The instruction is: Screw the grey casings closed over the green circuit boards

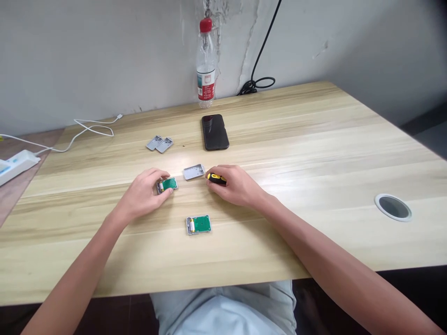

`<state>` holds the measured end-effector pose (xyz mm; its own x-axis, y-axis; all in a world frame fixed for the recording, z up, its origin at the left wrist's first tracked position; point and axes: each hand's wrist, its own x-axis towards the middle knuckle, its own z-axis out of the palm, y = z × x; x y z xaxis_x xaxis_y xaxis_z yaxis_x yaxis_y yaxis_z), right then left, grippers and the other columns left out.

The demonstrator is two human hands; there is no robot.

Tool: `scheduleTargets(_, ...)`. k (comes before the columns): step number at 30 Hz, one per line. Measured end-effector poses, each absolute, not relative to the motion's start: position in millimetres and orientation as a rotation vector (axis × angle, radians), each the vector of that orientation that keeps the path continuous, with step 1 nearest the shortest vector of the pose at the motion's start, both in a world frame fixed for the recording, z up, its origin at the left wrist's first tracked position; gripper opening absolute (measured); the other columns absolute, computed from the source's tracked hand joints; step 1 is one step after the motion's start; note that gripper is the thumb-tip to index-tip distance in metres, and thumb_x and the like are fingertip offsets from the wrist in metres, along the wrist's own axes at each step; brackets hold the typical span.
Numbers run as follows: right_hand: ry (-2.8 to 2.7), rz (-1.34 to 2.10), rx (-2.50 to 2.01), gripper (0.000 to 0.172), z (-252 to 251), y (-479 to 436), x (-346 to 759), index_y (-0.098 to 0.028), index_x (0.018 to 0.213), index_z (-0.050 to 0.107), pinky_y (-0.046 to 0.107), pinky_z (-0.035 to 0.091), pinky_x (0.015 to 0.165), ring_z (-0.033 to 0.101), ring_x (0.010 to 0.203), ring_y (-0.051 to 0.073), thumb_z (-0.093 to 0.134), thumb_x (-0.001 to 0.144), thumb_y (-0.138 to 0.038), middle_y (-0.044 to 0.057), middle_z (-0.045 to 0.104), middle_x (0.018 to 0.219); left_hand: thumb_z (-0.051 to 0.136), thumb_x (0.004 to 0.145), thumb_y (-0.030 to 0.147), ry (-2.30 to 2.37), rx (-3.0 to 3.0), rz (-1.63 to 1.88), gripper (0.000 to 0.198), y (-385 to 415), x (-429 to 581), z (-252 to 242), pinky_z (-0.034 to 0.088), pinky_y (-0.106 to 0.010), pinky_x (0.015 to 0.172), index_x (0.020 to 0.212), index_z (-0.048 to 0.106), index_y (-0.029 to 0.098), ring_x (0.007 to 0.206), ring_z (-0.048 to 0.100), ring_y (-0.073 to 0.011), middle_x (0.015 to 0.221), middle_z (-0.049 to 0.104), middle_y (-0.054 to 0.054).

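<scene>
While left grip (143, 193) pinches the light, likely fragile circuit module (168, 184) by its edges, right grip (233, 186) wraps a screwdriver (215, 178).

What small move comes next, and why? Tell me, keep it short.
Probably bring the screwdriver in the right hand across to the open case that the left hand steadies: its green board lies bare, the grey cover lies apart beside it, and the tool is not yet touching it.

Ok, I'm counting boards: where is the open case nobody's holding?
In the head view, the open case with green board lies mid-table, nearer the person than the left hand and right hand.
</scene>
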<state>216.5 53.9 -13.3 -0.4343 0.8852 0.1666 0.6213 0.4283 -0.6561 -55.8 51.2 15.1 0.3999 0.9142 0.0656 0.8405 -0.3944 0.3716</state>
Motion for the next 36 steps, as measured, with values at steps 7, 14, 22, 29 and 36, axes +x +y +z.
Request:
scheduleTargets(7,-2.182,0.699,-1.284,0.022,-17.1,51.3,211.6,-0.016,0.103,0.07,0.029,0.039,0.07,0.06,0.078,0.02,0.054,0.089,-0.02,0.008,0.069,0.095,0.062,0.088,0.042,1.507,2.356,0.279,0.023,49.4,-39.9,13.6,0.048,-0.036,0.073,0.096,0.066,0.022,0.083,0.064,-0.0227,0.095,0.07,-0.005)
scheduleTargets(14,-2.19,0.706,-1.296,0.023,-17.5,52.7,212.5,-0.017,0.106,0.07,0.028,0.037,0.067,0.059,0.076,0.02,0.055,0.089,-0.02,0.007,0.07,0.093,0.05,0.094,0.032,1.494,2.433,0.436,0.026,107.9,-26.7,18.4,0.05,-0.035,0.08,0.095,0.071,0.018,0.087,0.066,-0.0231,0.094,0.073,-0.008)
scheduleTargets(22,-2.112,0.705,-1.307,0.023,-21.0,57.4,215.1,-0.015,0.105,0.071,0.029,0.04,0.071,0.06,0.078,0.02,0.055,0.088,-0.019,0.009,0.071,0.093,0.05,0.09,0.016,1.595,2.628,0.152,0.022,180.2,-2.1,0.3,0.048,-0.038,0.087,0.093,0.072,0.016,0.097,0.065,-0.0267,0.102,0.072,-0.012)
scheduleTargets(29,-2.1,0.726,-1.248,0.03,-12.6,47.8,209.8,-0.015,0.114,0.069,0.03,0.041,0.067,0.061,0.071,0.019,0.057,0.087,-0.023,0.007,0.072,0.092,0.044,0.093,0.016,1.57,2.694,0.152,0.019,168.6,-9.7,-10.8,0.047,-0.038,0.085,0.093,0.063,0.016,0.096,0.063,-0.0269,0.099,0.068,-0.013)
scheduleTargets(36,-2.067,0.534,-1.243,0.034,-22.2,55.3,205.1,-0.02,0.122,0.067,0.035,0.049,0.085,0.065,0.108,0.026,0.057,0.09,-0.021,0.012,0.063,0.133,0.043,0.093,0.022,1.521,2.595,0.223,0.021,131.3,-33.6,-8.0,0.048,-0.04,0.083,0.088,0.062,0.016,0.091,0.063,-0.0276,0.091,0.067,-0.013)
